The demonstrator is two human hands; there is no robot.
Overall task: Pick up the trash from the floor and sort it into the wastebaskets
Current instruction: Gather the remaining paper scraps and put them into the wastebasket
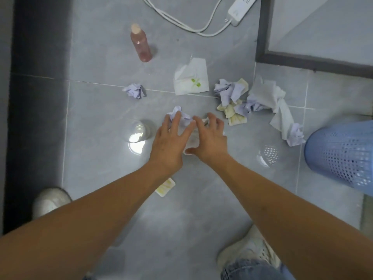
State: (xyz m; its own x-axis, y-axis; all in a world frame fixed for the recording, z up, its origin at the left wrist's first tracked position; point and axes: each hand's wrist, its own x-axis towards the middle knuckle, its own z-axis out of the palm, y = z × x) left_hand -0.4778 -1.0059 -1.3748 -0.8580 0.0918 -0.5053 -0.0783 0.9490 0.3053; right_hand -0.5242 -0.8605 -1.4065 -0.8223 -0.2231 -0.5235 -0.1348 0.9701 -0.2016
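Trash lies scattered on the grey tiled floor (pixel 96 110), and both hands reach down into its middle; the left hand (pixel 168 144) has its fingers spread and nearly straight, fingertips touching a crumpled lilac paper ball (pixel 180 115); the right hand (pixel 209 138) is beside it, fingers bent over a pale wrapper (pixel 190 140) that is largely hidden beneath both hands, and whether it has hold of that wrapper cannot be told; a small yellowish packet (pixel 165 186) lies under the left forearm; a second lilac paper ball (pixel 135 90) sits further out to the left; a white sheet with green print (pixel 190 78) lies beyond the hands; to the right is a heap of lilac and yellowish papers (pixel 232 98), touching white tissue (pixel 272 102); a pink bottle (pixel 141 44) lies further out; a blue mesh wastebasket (pixel 343 154) stands at the right edge; a white power strip (pixel 242 9) lies at the top; white shoes (pixel 49 201) show near the bottom.
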